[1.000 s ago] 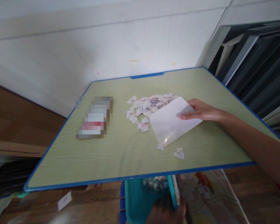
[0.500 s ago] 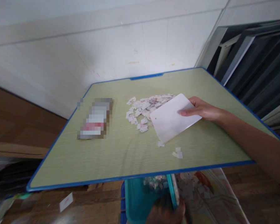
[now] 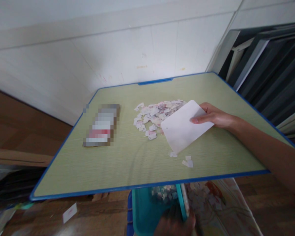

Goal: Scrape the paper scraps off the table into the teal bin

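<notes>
My right hand (image 3: pixel 212 114) pinches a thin white sheet (image 3: pixel 184 126), thumb on top and fingers behind. It has rounded corners and a small hole near its left corner. Its left side reaches over a pile of small cut paper pieces (image 3: pixel 153 113) on the table. A few loose paper bits (image 3: pixel 188 162) lie below the sheet, close to the front edge. Under that edge my left hand (image 3: pixel 174 223), dim and partly cut off by the frame, grips the right wall of a teal tray (image 3: pixel 144 209). Small shiny pieces (image 3: pixel 166 191) sit inside this tray.
The pale green table (image 3: pixel 108 170) has a blue rim and stands against a white wall. A pixelated flat object (image 3: pixel 100 126) lies on its left. Dark panels (image 3: pixel 267 62) lean at right. Below are more scraps on a patterned cloth (image 3: pixel 223 209) and a white card (image 3: pixel 70 213) on the floor.
The white sheet has shifted slightly to the right and toward me, its lower corner nearer the loose bits. My left hand stays at the tray wall.
</notes>
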Available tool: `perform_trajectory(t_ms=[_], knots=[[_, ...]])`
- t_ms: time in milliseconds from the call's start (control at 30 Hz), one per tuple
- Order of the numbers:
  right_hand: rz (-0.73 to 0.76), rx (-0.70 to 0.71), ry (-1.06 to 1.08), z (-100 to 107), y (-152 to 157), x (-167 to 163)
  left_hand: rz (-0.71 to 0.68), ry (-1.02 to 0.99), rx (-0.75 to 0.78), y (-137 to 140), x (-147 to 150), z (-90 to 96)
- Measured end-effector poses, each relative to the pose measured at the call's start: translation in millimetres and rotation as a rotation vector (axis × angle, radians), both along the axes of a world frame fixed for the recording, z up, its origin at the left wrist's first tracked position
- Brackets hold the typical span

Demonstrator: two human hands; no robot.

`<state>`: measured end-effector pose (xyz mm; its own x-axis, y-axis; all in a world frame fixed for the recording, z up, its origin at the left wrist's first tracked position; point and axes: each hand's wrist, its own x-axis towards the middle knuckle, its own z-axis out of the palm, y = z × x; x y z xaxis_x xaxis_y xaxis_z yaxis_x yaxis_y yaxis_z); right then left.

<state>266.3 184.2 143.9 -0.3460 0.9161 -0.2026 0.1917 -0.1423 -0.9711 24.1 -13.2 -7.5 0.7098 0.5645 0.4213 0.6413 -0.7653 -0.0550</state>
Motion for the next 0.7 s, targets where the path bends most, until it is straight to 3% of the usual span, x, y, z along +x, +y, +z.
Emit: perform_trajectory(t_ms=[367,533,700], knots=[[-0.028,0.03,-0.01,-0.9,0.3,0.4,0.015,-0.067,-0.116,-2.6,-0.8,-4.0],[0.075,-0.02,-0.048,0.8,-0.6,3.3,-0.019,-0.075,-0.139,-2.3,-0.9,-3.0],[0.013,0.001,0.001,0.7,-0.3,1.8,-0.007,-0.069,-0.115,-0.9,-0.1,0.6]])
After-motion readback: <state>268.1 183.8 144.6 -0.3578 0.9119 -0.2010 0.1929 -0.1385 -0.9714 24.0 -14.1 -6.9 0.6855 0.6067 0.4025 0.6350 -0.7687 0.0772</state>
